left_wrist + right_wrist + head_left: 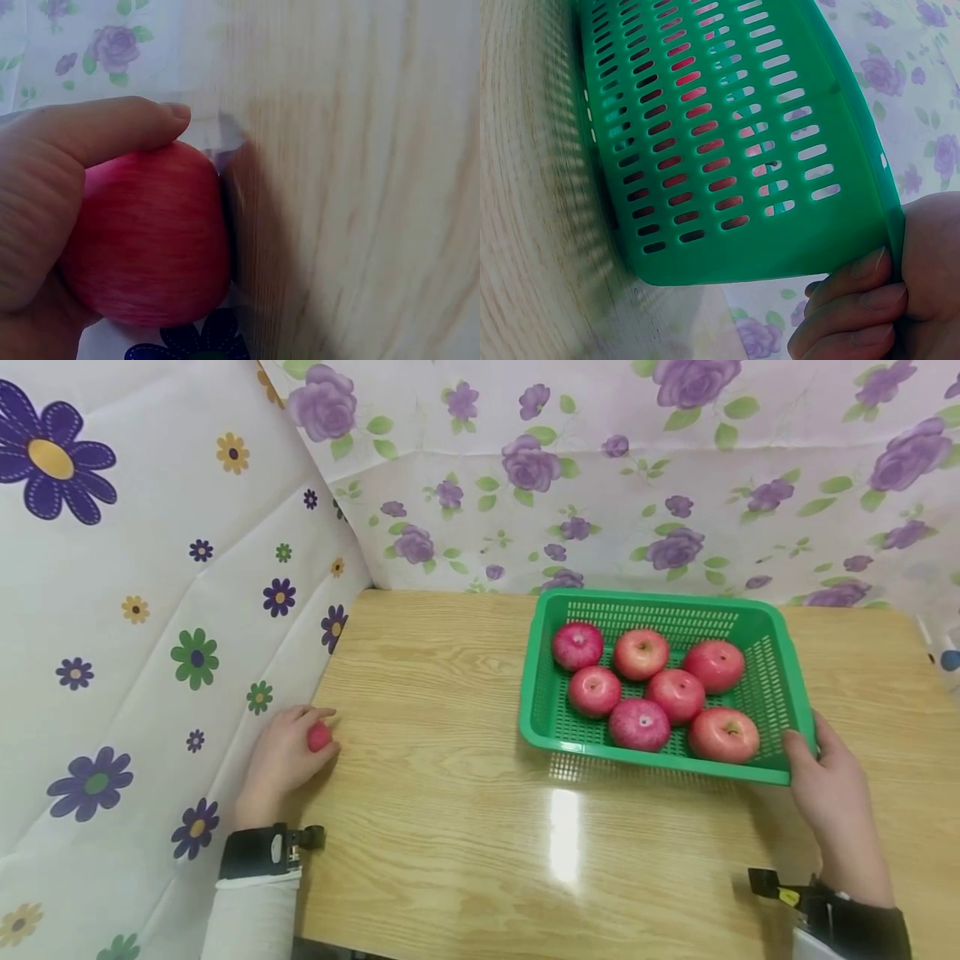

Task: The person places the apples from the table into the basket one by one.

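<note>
My left hand (283, 758) is curled round a red apple (150, 236) at the left edge of the table; in the head view only a small patch of the fruit shows between thumb and fingers. On the right, a green plastic basket (534, 693) with slotted walls holds several apples, among them a pale red apple (723, 735) and a darker pink apple (639, 724). My right hand (834, 781) grips the basket's rim at its near right corner, thumb on top. Fingertips (870, 300) curl under the rim in the right wrist view.
The wooden table (435, 827) spans the space between both hands. White cloth with purple flowers (531, 464) hangs behind it, and another flowered sheet (150, 693) runs along its left edge. Dark wrist straps (255, 852) sit on both forearms.
</note>
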`<state>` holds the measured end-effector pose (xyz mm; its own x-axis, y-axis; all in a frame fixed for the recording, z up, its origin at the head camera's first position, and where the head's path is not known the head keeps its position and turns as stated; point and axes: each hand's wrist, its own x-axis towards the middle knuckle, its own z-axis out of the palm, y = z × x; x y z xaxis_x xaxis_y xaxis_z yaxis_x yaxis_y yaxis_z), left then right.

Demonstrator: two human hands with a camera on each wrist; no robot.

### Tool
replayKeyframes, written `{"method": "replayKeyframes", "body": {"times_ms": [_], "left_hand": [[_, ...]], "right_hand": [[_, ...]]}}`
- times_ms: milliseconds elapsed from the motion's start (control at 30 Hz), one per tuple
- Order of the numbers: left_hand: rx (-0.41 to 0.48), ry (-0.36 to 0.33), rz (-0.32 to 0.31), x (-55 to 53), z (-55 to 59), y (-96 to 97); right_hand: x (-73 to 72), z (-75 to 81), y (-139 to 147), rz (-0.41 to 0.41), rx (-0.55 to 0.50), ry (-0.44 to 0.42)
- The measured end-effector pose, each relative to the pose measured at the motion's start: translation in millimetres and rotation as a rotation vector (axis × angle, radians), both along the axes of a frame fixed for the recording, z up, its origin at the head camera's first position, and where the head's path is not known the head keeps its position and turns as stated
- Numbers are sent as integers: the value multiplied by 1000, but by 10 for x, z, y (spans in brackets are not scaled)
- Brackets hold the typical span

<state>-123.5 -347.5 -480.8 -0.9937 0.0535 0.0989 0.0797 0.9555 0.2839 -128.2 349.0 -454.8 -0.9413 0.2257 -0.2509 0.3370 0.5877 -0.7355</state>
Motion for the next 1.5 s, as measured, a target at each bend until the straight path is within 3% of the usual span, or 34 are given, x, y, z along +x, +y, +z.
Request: {"method": "replayKeyframes", "body": {"times_ms": [333,667,867,967,1200,1500], "left_hand": [[-74,5,2,24,39,138],[-97,-94,-44,15,111,163],[-48,-145,5,44,141,176],[-28,-132,25,50,129,185],[-6,-69,1,-13,91,271],[48,0,-88,-245,302,634]], "right_hand": [[5,19,8,-4,-1,-6],[9,3,27,-8,3,-8],[14,17,15,-5,-9,-11],[12,21,5,-5,-4,0],[1,23,-10,-1,-18,13],[-1,4,-19,-6,-17,11]]}}
